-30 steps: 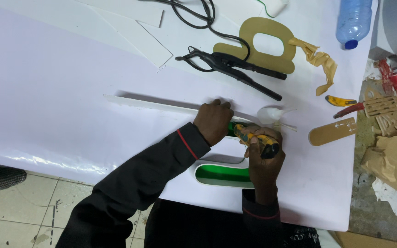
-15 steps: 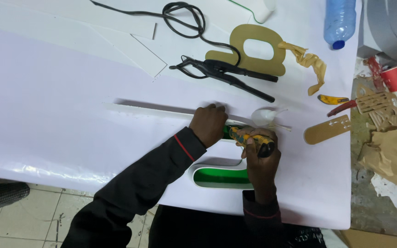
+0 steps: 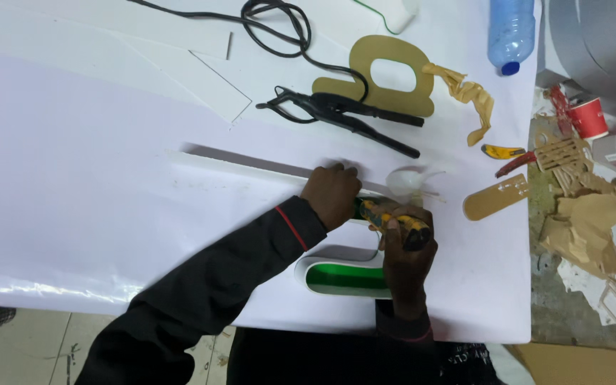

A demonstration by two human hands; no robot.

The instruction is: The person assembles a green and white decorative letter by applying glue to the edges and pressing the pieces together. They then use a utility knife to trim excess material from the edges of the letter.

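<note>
My right hand grips a yellow and black utility knife, its tip pointing left toward my left hand. My left hand presses down with closed fingers on a long white strip that runs across the white sheet. Below both hands lies a white-walled rounded shape with a green inside; my right wrist crosses its right end. The spot where the blade meets the strip is hidden by my left hand.
Black long-handled pliers and a black cable lie beyond the strip. A tan cut-out letter, a crumpled tan strip, a blue water bottle, a tan tag and a red cup with wood scraps sit at the right.
Both hands keep their place on the strip and knife; the knife hand has shifted slightly. The view has drifted a little.
</note>
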